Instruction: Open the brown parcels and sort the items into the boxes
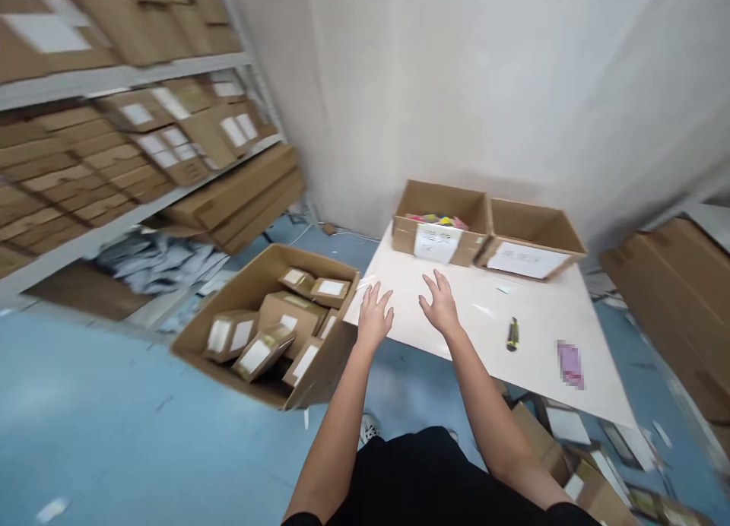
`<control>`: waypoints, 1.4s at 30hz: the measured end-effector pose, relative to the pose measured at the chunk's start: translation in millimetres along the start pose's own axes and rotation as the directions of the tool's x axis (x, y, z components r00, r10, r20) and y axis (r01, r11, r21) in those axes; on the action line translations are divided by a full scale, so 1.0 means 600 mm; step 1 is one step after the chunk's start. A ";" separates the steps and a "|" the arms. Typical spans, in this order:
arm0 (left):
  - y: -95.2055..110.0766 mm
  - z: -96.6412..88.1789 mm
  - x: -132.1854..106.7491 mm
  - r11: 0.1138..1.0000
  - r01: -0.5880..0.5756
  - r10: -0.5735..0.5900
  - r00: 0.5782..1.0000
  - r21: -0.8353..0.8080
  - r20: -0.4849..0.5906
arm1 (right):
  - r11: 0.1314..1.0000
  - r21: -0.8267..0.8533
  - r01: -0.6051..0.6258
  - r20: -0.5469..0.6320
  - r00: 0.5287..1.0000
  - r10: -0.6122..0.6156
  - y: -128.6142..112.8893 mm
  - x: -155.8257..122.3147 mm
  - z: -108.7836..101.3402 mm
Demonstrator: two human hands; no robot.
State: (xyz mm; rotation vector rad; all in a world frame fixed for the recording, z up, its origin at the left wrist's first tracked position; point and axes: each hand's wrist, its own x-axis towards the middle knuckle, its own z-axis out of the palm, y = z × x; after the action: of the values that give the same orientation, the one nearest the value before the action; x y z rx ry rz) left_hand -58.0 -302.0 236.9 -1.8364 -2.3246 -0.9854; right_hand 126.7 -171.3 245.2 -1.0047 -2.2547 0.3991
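Observation:
My left hand point(374, 313) hovers at the left front edge of the white table point(547, 313), fingers spread and holding nothing. To its right, my right hand point(440, 302) is over the tabletop, also with its fingers apart and nothing in them. Beyond the hands stands an open cardboard box point(402, 233) with colourful items inside and a white label in front. A second open cardboard box point(570, 245), also labelled, sits against it on the right. Right of my right hand lies a black and yellow box cutter point(512, 334).
On the floor at left, a large open carton point(191, 343) holds several small taped boxes. Shelves point(119, 77) stacked with cartons line the left side. A blurred purple item point(570, 364) lies on the table's right. Cardboard boxes point(541, 438) lie beneath the table; another large carton point(673, 298) leans at right.

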 end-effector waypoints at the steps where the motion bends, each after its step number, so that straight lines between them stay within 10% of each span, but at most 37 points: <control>1: -0.039 -0.031 -0.009 0.999 0.039 -0.038 0.999 0.021 -0.016 | 0.999 0.022 0.035 0.033 0.999 -0.036 -0.036 0.016 0.034; 8: -0.258 -0.223 -0.072 0.933 0.341 -0.323 0.933 0.110 -0.156 | 0.955 0.197 0.224 0.222 0.938 -0.266 -0.265 0.110 0.226; 13: -0.363 -0.266 -0.085 0.870 0.481 -0.451 0.867 0.113 -0.212 | 0.920 0.242 0.309 0.318 0.870 -0.376 -0.351 0.173 0.320; 20: -0.469 -0.203 -0.086 0.759 0.645 -0.630 0.763 0.092 -0.145 | 0.898 0.316 0.307 0.435 0.794 -0.425 -0.366 0.255 0.466; 25: -0.543 -0.142 -0.106 0.605 0.792 -0.793 0.608 0.084 -0.015 | 0.871 0.400 0.286 0.538 0.696 -0.476 -0.371 0.297 0.586; 32: -0.594 -0.070 -0.201 0.218 0.976 -0.970 0.214 0.014 0.116 | 0.840 0.450 0.302 0.757 0.370 -0.538 -0.426 0.266 0.744; 42: -0.671 0.057 -0.300 -0.226 0.817 -0.965 -0.113 -0.531 0.236 | 0.801 0.515 0.306 0.850 -0.059 -0.524 -0.498 0.153 0.978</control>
State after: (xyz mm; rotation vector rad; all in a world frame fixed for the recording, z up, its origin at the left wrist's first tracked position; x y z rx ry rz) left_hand -345.4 -485.6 -44.6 0.8904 -3.0897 -1.8716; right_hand -470.9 -312.1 -10.2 0.4879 -3.4370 1.2673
